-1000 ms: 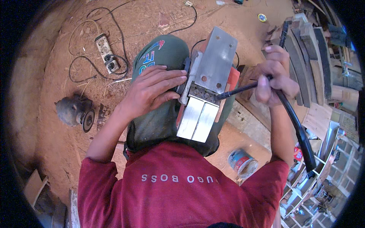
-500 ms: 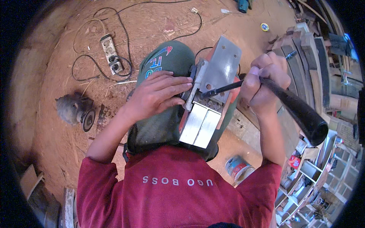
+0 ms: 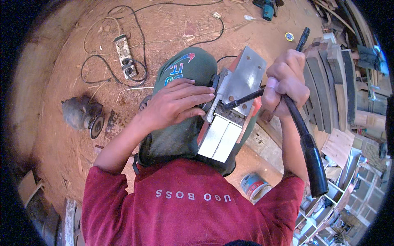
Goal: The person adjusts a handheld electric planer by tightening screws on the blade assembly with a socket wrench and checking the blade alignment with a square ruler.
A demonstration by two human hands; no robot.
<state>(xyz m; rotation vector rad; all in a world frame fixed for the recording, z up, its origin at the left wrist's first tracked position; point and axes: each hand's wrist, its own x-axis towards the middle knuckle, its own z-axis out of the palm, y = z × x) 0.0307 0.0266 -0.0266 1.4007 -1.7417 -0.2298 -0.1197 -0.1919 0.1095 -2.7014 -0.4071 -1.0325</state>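
Note:
An electric hand planer (image 3: pixel 248 76) lies sole up across my lap, its shiny metal plates showing and orange body at the edges. My left hand (image 3: pixel 176 100) rests on its left side with fingers stretched out, the fingertips against a black part there. My right hand (image 3: pixel 286 84) is closed in a fist round the middle of a black three-armed socket wrench (image 3: pixel 301 127). One arm of the wrench reaches into the gap between the plates, its tip at the cutter area (image 3: pixel 230 114). Another arm points away from me, and the long thick one slopes toward me on the right.
An angle grinder (image 3: pixel 84 115) and a white power strip (image 3: pixel 124 55) with black cords lie on the dusty floor at left. Curved wooden pieces (image 3: pixel 324 86) stand stacked at right. A paint can (image 3: pixel 254 186) sits near my right elbow. A teal power tool (image 3: pixel 268 10) lies far off.
The wrench has turned in my right fist: its long arm has swung toward me and the far arm away. My left hand stays on the planer. The whole view has shifted slightly.

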